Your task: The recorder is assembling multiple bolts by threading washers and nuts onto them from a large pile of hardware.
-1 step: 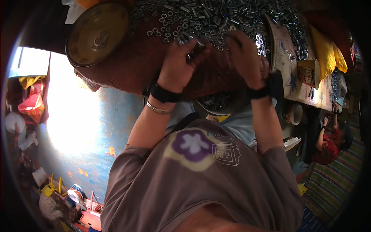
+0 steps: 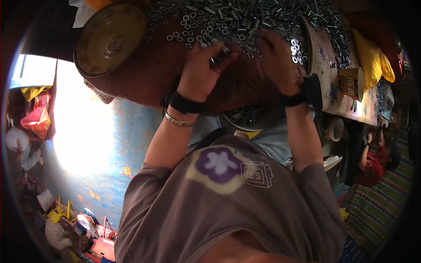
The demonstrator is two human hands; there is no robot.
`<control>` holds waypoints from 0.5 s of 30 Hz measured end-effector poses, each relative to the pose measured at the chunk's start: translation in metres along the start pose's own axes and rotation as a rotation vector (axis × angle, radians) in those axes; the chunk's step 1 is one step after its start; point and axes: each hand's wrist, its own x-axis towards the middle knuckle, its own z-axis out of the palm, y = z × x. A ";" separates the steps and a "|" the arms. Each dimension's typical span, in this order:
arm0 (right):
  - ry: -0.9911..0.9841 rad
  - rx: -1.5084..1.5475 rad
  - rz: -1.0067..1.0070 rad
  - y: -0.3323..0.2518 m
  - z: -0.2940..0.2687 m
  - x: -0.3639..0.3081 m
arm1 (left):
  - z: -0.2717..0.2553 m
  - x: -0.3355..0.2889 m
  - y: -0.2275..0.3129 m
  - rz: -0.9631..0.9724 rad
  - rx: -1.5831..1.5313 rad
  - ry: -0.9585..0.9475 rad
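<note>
My left hand [image 2: 199,70] is closed around several shiny metal sleeves [image 2: 215,59], short and tube-like, at the near edge of a heap. Its thumb and fingers curl about them, and some ends stick out. To the right, my right hand [image 2: 280,63] reaches over the near side of the heap, fingers loosely bent and apart; I see nothing in them, though they are dark and a little blurred. Between and beyond the hands lie loose metal nuts [image 2: 224,31] and a large pile of metal sleeves [image 2: 245,17] on a dark red cloth [image 2: 153,70].
A round brown tray [image 2: 94,57] leans at the left. Beneath the cloth's edge, a bowl [image 2: 237,127] of metal parts sits by my lap. At the right stand a paper cup [image 2: 351,83] and a yellow cloth [image 2: 370,57]. A person in red [image 2: 372,164] works farther right.
My left hand shifts slightly, turning the sleeves it holds. My right hand moves a little, its fingers changing position over the nuts.
</note>
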 end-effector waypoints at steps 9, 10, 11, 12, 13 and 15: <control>-0.060 -0.460 -0.300 0.039 0.038 0.048 | -0.015 0.051 0.017 0.070 0.098 0.011; -0.027 -0.346 -0.350 0.040 0.036 0.050 | -0.016 0.055 0.017 0.067 0.092 -0.011; 0.006 -0.230 -0.398 0.041 0.036 0.051 | -0.017 0.057 0.017 0.065 0.087 -0.034; 0.003 -0.231 -0.396 0.041 0.034 0.050 | -0.017 0.058 0.016 0.063 0.084 -0.031; -0.065 0.055 -0.106 0.027 0.030 0.046 | -0.016 0.058 0.017 0.064 0.120 -0.039; -0.123 0.332 0.190 0.008 0.025 0.043 | -0.014 0.062 0.019 0.062 0.154 -0.056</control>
